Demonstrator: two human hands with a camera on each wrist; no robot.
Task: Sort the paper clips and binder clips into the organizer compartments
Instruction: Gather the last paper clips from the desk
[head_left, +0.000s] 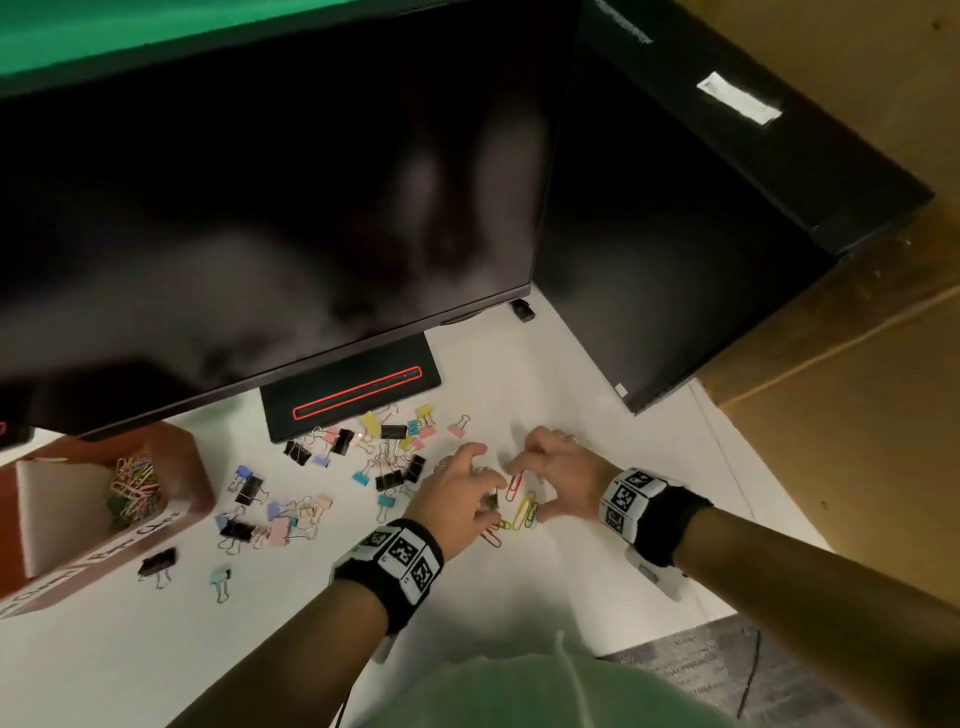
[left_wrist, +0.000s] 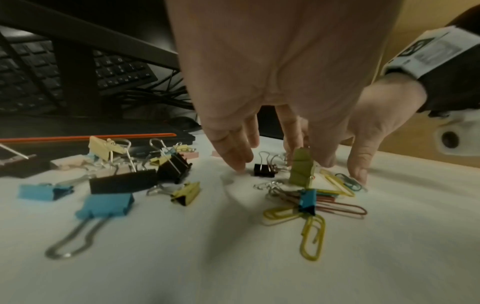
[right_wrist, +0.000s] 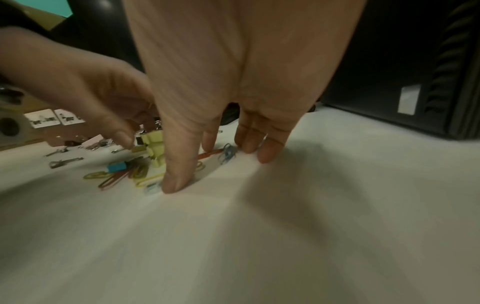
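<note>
A small heap of coloured paper clips (head_left: 522, 512) lies on the white desk between my two hands. My left hand (head_left: 457, 488) hovers fingers-down over it. Its thumb and forefinger pinch an upright yellow binder clip (left_wrist: 302, 168), seen again in the right wrist view (right_wrist: 154, 148). My right hand (head_left: 556, 467) is open, its thumb (right_wrist: 176, 181) and fingertips (right_wrist: 269, 153) pressing on the desk around a blue paper clip (right_wrist: 228, 153). A blue binder clip (left_wrist: 307, 200) sits on the yellow paper clips (left_wrist: 311, 236) and red paper clips (left_wrist: 340, 207). The brown organizer (head_left: 192, 467) stands at the left, with paper clips (head_left: 132, 483) in one compartment.
Several binder clips (head_left: 384, 452) in black, pink, blue and yellow lie scattered between the organizer and my hands. A monitor (head_left: 260, 208) on its stand (head_left: 353, 395) overhangs the back of the desk. A black computer case (head_left: 675, 286) blocks the right. The desk edge (head_left: 727, 597) runs near my right wrist.
</note>
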